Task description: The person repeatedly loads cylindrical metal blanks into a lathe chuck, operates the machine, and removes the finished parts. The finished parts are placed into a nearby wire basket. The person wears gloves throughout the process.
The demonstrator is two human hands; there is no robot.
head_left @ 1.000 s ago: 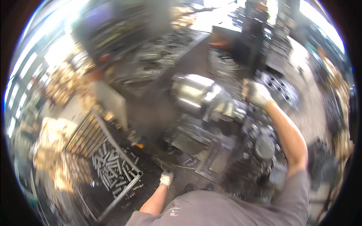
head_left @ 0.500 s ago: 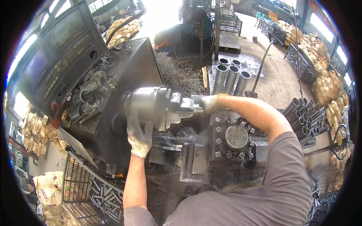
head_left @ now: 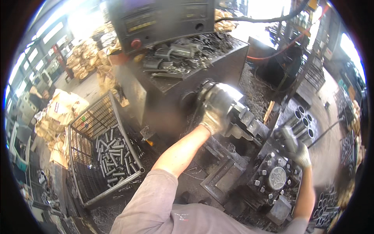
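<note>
My left hand [head_left: 213, 120], in a pale work glove, lies against the side of the shiny lathe chuck [head_left: 224, 97], fingers stretched along its curved face and partly smeared. Stepped jaws [head_left: 244, 121] stick out from the chuck's front. At the right, my gloved right hand [head_left: 301, 156] is closed round a short grey metal tube [head_left: 289, 139], blurred by motion. This tube is apart from the jaws, above the tool turret [head_left: 277, 178] and beside several upright steel tubes [head_left: 305, 121].
A wire-mesh crate [head_left: 83, 150] holding short metal tubes stands at the left. The control panel [head_left: 167, 21] rises behind the machine housing [head_left: 202, 70], which has metal parts and chips on top. More tubes [head_left: 323, 206] stand at the lower right.
The view has turned left, bringing the crate nearer the middle. My right hand has moved from the chuck jaws to the right with the tube. My left hand stays at the chuck.
</note>
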